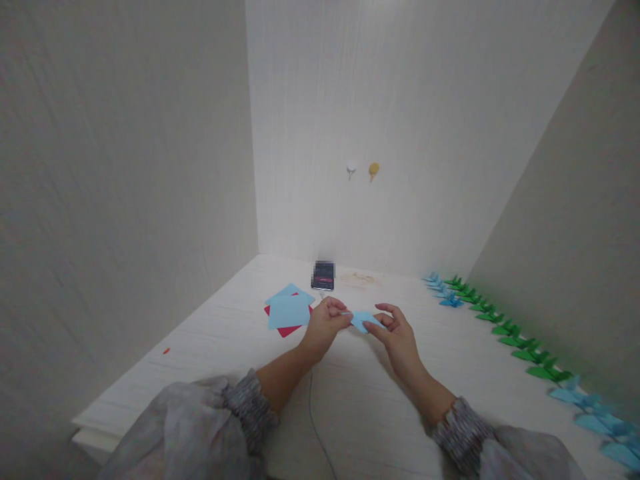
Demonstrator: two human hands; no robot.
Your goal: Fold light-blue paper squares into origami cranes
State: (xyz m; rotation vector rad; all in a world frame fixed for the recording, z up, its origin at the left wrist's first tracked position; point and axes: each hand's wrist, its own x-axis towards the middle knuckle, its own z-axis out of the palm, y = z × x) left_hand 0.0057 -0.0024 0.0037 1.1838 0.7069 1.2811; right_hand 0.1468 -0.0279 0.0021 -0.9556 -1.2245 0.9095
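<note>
A small folded piece of light blue paper (363, 321) is held up between my two hands over the white table. My left hand (326, 325) pinches its left end between thumb and fingers. On the right end, my right hand (396, 333) grips the paper with the thumb in front and the fingers behind, the index finger raised. Just left of my left hand lies a loose stack of square paper sheets (289, 312), light blue ones with red showing between them.
A phone (323, 275) leans near the back wall, and a grey cable (316, 420) runs toward me. Folded green paper cranes (505, 330) and blue paper cranes (600, 417) line the right edge. An orange scrap (167, 351) lies left. Two hooks (373, 169) hang on the wall.
</note>
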